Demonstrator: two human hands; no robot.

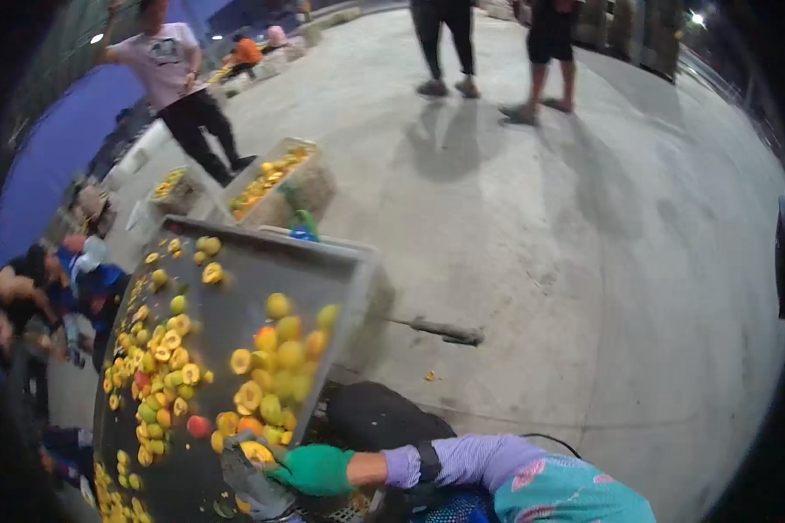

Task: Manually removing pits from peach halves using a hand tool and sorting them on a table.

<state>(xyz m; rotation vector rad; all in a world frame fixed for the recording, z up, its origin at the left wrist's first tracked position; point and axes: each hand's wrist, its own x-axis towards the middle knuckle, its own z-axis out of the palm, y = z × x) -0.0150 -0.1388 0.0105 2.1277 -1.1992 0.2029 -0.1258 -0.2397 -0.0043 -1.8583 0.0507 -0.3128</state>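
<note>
Near the lower edge, my right hand [316,471], in a green glove, has its fingers closed beside a yellow peach [256,453]. What those fingers hold, if anything, is hidden. A grey-gloved shape, seemingly my left hand [251,484], is wrapped round that peach; blur softens its outline. Both hands are over the near edge of a dark-topped table [209,401]. Just beyond them lies a heap of yellow and greenish peaches [279,366], some cut open. A red-skinned peach [199,426] lies to the left of the heap.
More peaches [161,366], many halved, spread across the table's left side. Pale crates [310,187] of cut fruit stand past its far edge. A dark rod-like tool [445,331] lies on the concrete floor. People stand ahead; others [96,279] work along the left.
</note>
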